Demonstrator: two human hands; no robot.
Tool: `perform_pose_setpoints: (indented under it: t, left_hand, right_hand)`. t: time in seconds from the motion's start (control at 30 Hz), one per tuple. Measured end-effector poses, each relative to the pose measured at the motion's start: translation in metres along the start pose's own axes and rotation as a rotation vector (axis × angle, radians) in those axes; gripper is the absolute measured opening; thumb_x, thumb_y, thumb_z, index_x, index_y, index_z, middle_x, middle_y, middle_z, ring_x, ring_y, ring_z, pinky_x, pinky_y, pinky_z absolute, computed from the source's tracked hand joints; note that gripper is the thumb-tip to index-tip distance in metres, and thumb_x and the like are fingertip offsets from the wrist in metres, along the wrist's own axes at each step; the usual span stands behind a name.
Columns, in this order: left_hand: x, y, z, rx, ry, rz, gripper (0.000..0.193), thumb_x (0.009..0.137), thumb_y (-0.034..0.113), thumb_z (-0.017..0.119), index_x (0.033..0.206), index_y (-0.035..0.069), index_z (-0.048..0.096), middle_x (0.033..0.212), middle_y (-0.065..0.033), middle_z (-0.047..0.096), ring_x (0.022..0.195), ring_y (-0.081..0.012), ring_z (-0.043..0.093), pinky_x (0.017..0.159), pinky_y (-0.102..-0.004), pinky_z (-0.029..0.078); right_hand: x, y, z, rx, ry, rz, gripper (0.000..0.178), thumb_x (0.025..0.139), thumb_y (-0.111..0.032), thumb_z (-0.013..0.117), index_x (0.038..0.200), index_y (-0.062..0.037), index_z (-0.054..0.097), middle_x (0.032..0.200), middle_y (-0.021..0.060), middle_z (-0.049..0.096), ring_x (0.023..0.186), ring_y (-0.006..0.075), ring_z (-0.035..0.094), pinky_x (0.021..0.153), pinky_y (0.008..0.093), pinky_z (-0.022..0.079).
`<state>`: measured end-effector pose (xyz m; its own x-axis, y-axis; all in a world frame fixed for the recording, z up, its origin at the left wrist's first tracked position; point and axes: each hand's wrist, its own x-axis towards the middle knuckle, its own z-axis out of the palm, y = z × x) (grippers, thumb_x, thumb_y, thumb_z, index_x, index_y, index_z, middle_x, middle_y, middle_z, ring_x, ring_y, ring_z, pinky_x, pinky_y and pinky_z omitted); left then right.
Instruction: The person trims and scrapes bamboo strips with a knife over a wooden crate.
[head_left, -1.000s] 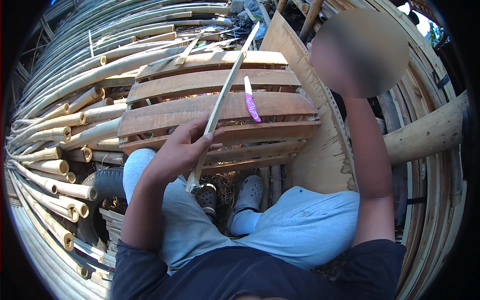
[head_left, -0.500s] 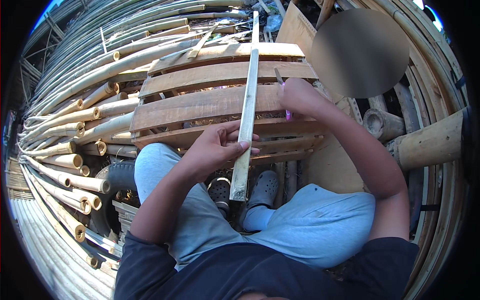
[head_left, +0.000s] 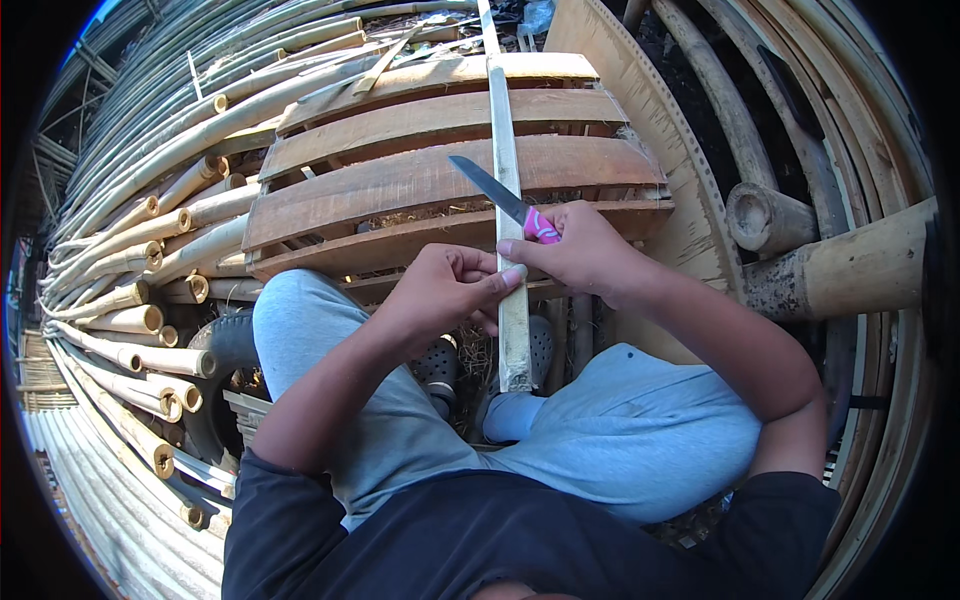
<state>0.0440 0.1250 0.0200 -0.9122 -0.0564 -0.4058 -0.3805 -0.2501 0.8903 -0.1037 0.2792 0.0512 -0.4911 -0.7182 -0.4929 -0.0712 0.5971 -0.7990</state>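
A long bamboo strip (head_left: 505, 130) lies across the slatted wooden bench, its near end between my knees. My left hand (head_left: 455, 285) pinches the strip close to that end, thumb on top and fingers beneath. In my right hand (head_left: 580, 245) is a knife (head_left: 495, 195) with a pink and white handle. Its dark blade points up and left, crossing above the strip. My right thumb rests on the strip just beyond my left thumb. Part of the knife handle is hidden inside my right fist.
The wooden slatted bench (head_left: 420, 187) stands before my knees. Bamboo poles (head_left: 130, 297) are stacked at the left, beside a tyre (head_left: 228, 350) and corrugated sheeting (head_left: 110, 500). At the right are a plywood panel (head_left: 665, 130) and thick bamboo (head_left: 860, 265).
My right hand has come left with the knife, from beside the strip to touching it. The blade has swung into view over the strip. The strip's near end has shifted right.
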Motion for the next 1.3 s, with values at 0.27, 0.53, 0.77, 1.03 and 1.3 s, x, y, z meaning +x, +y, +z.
perform_pose_setpoints:
  t: [0.27,0.53,0.77,1.03,1.3]
  left_hand:
    - [-0.010,0.011,-0.006,0.129,0.026,-0.082,0.032,0.102,0.030,0.073,0.087,0.003,0.070,0.076,-0.0081,0.075,0.068,-0.0110,0.075,0.049,-0.0196,0.047]
    - [-0.008,0.014,-0.004,0.220,0.152,0.016,0.033,0.102,0.033,0.072,0.094,0.002,0.073,0.076,-0.0067,0.076,0.070,-0.0095,0.074,0.049,-0.0192,0.045]
    - [-0.006,0.009,0.003,0.290,0.074,-0.007,0.034,0.096,0.034,0.081,0.093,0.001,0.077,0.074,-0.0050,0.076,0.056,-0.0041,0.063,0.047,-0.0183,0.040]
    - [-0.009,0.013,-0.001,0.190,0.134,-0.079,0.028,0.091,0.026,0.085,0.080,0.003,0.074,0.068,-0.0064,0.073,0.049,-0.0042,0.056,0.045,-0.0199,0.038]
    - [-0.011,0.012,-0.011,0.218,0.218,0.027,0.024,0.091,0.022,0.084,0.083,0.003,0.073,0.068,-0.0055,0.071,0.050,-0.0047,0.057,0.046,-0.0200,0.040]
  right_hand:
    - [0.002,0.004,-0.007,0.079,-0.035,0.017,0.035,0.093,-0.036,0.082,0.094,-0.0019,0.074,0.064,-0.0027,0.057,0.050,0.0059,0.047,0.045,0.0260,0.037]
    - [0.003,0.005,-0.011,-0.019,-0.034,-0.043,0.038,0.092,-0.037,0.082,0.088,-0.0005,0.073,0.070,0.0020,0.063,0.063,0.0086,0.055,0.059,0.0295,0.046]
    - [0.005,0.009,-0.008,-0.051,-0.008,-0.068,0.038,0.093,-0.037,0.080,0.093,0.0002,0.074,0.072,0.0034,0.065,0.067,0.0092,0.058,0.063,0.0313,0.048]
    - [0.008,0.011,-0.007,-0.032,-0.064,-0.087,0.041,0.095,-0.040,0.079,0.095,-0.0001,0.075,0.070,0.0016,0.064,0.063,0.0078,0.057,0.058,0.0295,0.047]
    - [0.011,0.014,-0.006,-0.043,-0.073,-0.099,0.038,0.096,-0.039,0.078,0.097,-0.0010,0.076,0.071,0.0016,0.065,0.064,0.0077,0.058,0.059,0.0294,0.048]
